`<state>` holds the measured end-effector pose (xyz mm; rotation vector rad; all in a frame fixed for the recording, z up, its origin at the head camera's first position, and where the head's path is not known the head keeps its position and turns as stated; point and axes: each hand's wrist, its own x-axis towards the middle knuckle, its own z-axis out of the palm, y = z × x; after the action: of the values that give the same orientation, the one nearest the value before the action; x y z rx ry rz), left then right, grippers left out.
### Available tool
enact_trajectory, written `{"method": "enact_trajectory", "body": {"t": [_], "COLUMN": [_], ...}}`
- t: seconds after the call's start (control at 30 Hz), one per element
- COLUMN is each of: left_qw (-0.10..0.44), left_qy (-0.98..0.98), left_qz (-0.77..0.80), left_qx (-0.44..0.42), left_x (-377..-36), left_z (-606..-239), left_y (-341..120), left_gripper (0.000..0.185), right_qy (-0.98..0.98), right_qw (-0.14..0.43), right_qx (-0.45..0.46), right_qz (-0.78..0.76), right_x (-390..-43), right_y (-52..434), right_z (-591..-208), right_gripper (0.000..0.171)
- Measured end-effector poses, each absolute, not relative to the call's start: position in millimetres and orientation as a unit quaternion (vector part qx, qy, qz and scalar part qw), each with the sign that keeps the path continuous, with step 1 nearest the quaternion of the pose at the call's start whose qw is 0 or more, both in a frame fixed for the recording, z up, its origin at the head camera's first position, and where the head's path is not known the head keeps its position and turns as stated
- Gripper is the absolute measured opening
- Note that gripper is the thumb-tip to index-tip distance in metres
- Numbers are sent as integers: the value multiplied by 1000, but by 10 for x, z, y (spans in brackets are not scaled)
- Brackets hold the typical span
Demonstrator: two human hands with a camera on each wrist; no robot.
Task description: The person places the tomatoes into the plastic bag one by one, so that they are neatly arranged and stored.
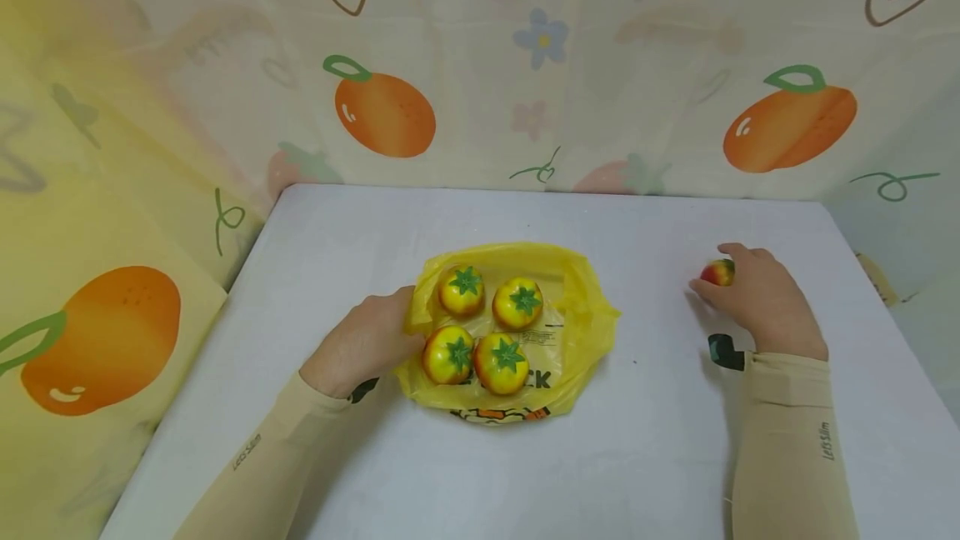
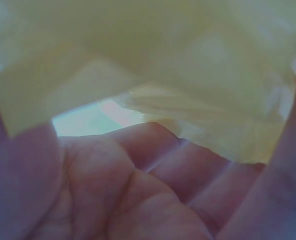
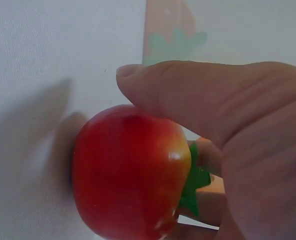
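Observation:
A yellow plastic bag (image 1: 592, 340) lies spread open on the table, with several yellow-and-red toy tomatoes (image 1: 502, 363) in it, green leaf tops upward. My left hand (image 1: 367, 340) holds the bag's left edge; in the left wrist view the yellow film (image 2: 153, 55) hangs over the curled fingers (image 2: 188, 170). Far to the right, my right hand (image 1: 765, 298) has its thumb and fingers around a single toy tomato (image 1: 717, 272). The right wrist view shows that tomato's red side (image 3: 128, 175) close to the white surface, the thumb against it and other fingers partly hidden behind.
The white-covered table (image 1: 637, 457) carries the bag and the lone tomato. A fruit-printed curtain (image 1: 480, 107) stands along the back edge and continues on the left side. A small brownish object (image 1: 876, 277) shows beyond the right edge.

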<state>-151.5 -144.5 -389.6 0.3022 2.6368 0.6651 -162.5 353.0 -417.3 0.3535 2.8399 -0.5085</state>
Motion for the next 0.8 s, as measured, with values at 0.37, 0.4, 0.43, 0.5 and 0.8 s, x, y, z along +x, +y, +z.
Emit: {"method": "enact_trajectory", "body": {"t": [0.37,0.4,0.43,0.5,0.8], "left_qw": [201,201,201,202,201], "left_qy": [943,943,943,944,944], "left_qz": [242,241,240,238,239], "left_qx": [111,111,111,111,108], "left_x": [-1517,-1518,-1519,-1521,-1520], "left_z": [-3906,-3906,-3906,-3907,-3915], "left_y": [-1453,-1450,-1449,-1446,-1446], "left_gripper": [40,40,40,40,39], "right_qy": [964,964,964,965,965], "right_qw": [137,138,138,136,134], "right_qx": [139,138,138,135,134], "right_qz": [-180,-179,-179,-177,-181], "right_x": [-1615,-1617,-1618,-1621,-1632], "right_y": [3558,3562,3565,3567,3559], "right_z": [-4197,-4201,-4206,-4214,-4233], "right_gripper": [90,89,88,86,83]}}
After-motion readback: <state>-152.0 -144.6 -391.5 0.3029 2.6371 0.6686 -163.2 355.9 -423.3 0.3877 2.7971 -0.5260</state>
